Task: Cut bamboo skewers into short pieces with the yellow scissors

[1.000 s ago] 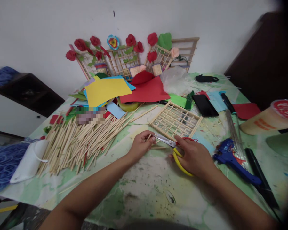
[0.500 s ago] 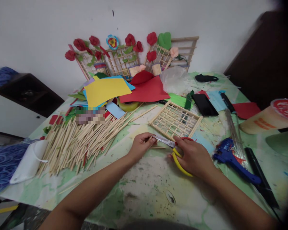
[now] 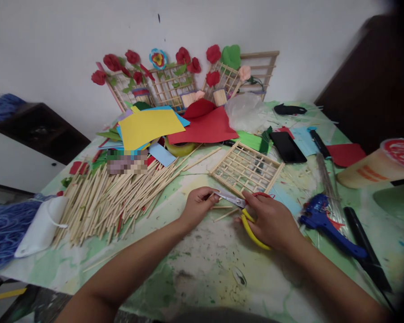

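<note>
My right hand [image 3: 272, 222] is closed around scissors [image 3: 251, 229] with one yellow and one red handle loop. Their blades point left and meet the fingertips of my left hand [image 3: 199, 204]. Pinched in that left hand is a thin wooden stick, mostly hidden by the fingers and blades. Two short stick pieces [image 3: 226, 215] lie on the table just below the blades. Right behind both hands, a small lattice frame of wooden sticks [image 3: 247, 168] lies flat.
Loose wooden sticks [image 3: 117, 202] are heaped at left, beside a white container [image 3: 42, 229]. At right lie a blue glue gun [image 3: 330, 229], a black phone [image 3: 287, 147] and a sealed drink cup [image 3: 379, 163]. Coloured paper [image 3: 151, 128] and lattice panels with paper flowers [image 3: 171, 83] stand behind.
A second short stick piece now lies under the scissors, where only one showed before. Both hands have stayed nearly in place.
</note>
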A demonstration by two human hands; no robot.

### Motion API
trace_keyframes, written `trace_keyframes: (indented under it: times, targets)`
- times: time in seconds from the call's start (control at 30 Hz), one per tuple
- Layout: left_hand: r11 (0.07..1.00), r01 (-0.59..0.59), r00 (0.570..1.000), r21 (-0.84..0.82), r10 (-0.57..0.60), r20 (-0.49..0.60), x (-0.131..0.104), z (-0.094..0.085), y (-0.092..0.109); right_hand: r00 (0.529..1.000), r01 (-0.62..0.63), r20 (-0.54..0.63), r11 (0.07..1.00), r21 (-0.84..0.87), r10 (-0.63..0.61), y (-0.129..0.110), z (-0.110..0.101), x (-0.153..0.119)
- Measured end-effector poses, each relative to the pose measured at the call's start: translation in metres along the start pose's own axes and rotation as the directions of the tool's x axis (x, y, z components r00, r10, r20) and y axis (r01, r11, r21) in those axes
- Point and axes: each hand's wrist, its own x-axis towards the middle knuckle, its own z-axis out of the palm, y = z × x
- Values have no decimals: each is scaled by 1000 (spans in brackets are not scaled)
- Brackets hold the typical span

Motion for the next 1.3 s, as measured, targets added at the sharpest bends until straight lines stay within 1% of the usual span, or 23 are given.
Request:
trace_keyframes:
  times: [0.17, 0.23, 0.4, 0.5, 0.6, 0.87, 0.97, 1.2, 1.3]
  targets:
    - [994, -61, 998, 86, 62, -2, 0, 0, 3, 1000, 2, -13, 1000, -19, -2, -1, 3, -2]
    - [993, -62, 998, 97, 63, -5, 0, 1, 3, 1000, 3, -13, 1000, -8, -3, 0, 5, -2]
    - [1000, 11, 1000, -17, -11, -24, 1, 3, 0, 998, -35, -59, 999, -21, 34, 5, 5, -1]
    - [995, 54, 997, -88, -58, -49, 2, 3, -2, 998, -29, -50, 999, -29, 27, 5, 3, 0]
    - [991, 54, 995, -126, -64, -74, 1, 4, -5, 999, -18, -31, 1000, -20, 17, 4, 2, 0]
    - [977, 61, 995, -207, -76, -69, -2, 4, -5, 1000, 16, -21, 1000, 27, -16, 1, 2, 0]
    - [971, 75, 993, -225, -92, -67, -2, 3, -5, 1000, 17, -17, 999, 40, -17, 2, 1, 0]
    - [963, 106, 993, -249, -118, -32, -2, 4, -3, 997, 30, -69, 999, 11, -29, 5, 3, 0]
    - [969, 123, 992, -214, -126, 2, -3, 5, -2, 995, 33, -90, 999, -3, -33, 4, 7, -1]
